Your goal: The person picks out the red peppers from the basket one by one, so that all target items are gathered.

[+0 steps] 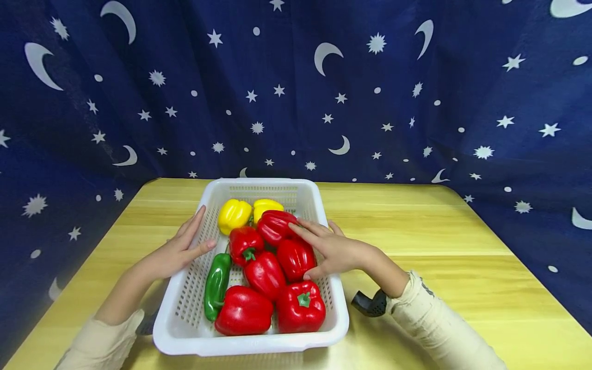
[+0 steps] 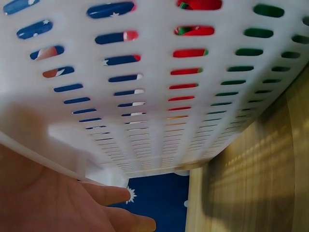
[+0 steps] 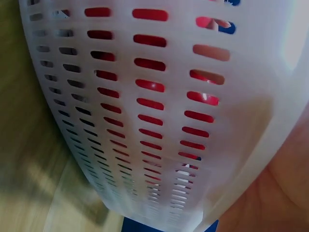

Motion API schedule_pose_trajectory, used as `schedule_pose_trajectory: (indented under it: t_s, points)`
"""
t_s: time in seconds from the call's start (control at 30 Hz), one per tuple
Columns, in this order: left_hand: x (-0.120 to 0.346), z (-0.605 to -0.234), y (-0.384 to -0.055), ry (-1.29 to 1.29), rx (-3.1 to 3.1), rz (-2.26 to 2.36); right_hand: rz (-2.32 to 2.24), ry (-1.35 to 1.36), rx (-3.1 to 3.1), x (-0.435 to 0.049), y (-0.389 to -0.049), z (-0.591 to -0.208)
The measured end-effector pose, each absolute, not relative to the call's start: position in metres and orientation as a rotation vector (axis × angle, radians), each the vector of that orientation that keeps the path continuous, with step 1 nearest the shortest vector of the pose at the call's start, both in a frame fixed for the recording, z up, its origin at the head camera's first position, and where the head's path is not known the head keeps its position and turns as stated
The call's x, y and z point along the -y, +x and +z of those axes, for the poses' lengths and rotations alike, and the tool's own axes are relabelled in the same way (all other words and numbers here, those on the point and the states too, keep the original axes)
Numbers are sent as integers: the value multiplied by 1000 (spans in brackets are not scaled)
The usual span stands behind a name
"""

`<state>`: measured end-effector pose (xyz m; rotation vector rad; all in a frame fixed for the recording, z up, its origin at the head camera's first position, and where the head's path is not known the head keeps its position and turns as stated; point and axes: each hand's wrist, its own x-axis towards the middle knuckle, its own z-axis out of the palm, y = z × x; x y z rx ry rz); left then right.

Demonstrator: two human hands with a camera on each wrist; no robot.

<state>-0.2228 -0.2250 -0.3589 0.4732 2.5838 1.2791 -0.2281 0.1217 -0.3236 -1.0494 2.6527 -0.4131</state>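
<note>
A white perforated plastic basket (image 1: 252, 347) holds several red bell peppers (image 1: 245, 311), two yellow bell peppers (image 1: 234, 216) and a long green pepper (image 1: 215, 288). My left hand (image 1: 176, 253) lies along the basket's left rim, fingers straight and thumb reaching over the inside. Across the right rim stretches my right hand (image 1: 339, 251), its spread fingers over the red peppers near that side; whether they touch the peppers is unclear. In the left wrist view, straight fingers (image 2: 118, 193) extend beside the basket's slotted wall (image 2: 157, 106). Red shows through the slots in the right wrist view.
The basket stands on a light wooden table (image 1: 416, 231). Behind and beside the table hangs a dark blue curtain (image 1: 287, 123) with white moons and stars. A black curved piece (image 1: 370, 303) sits at the right wrist, close to the basket.
</note>
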Motion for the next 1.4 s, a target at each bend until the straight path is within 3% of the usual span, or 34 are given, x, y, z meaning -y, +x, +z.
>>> schedule_pose_trajectory:
  t_s: [0.5, 1.4]
  points:
    - [226, -361, -221, 475, -2567, 1304, -325, -1063, -2760, -119, -222, -329]
    - [222, -363, -218, 465, -2591, 1320, -662, -1292, -2735, -134, -227, -331]
